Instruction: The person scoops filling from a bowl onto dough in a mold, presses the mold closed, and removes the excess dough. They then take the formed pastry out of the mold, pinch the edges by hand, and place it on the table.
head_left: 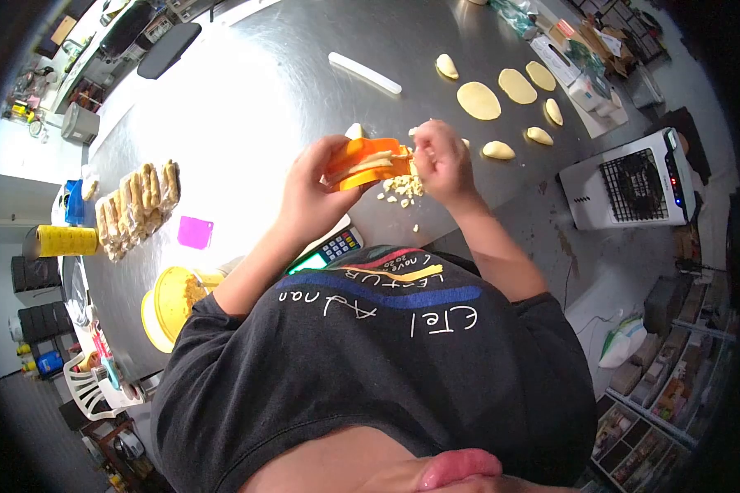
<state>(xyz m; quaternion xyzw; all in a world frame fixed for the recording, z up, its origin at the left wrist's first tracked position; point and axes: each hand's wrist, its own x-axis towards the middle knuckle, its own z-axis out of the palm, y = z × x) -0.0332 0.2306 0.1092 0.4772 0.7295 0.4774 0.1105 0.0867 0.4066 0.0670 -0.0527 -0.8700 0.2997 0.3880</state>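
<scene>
My left hand (314, 177) is wrapped round an orange dumpling press (378, 146), which is partly folded, with pale dough (374, 162) between its halves. At the press's right end is my right hand (442, 160), its fingers curled together. What those fingers hold, if anything, is hidden. Below the press, a pile of crumbly pale pieces (406, 187) lies on the metal table (321, 107). Flat dough rounds (478, 100) and folded half-moon pastries (498, 150) are spread to the right.
A white rolling pin (365, 73) lies farther back. On the left are bagged finger-shaped items (137, 207), a purple scraper (195, 232) and a yellow bowl (163, 308). A keypad scale (337, 245) sits close to my chest. A white appliance (629, 185) stands right of the table.
</scene>
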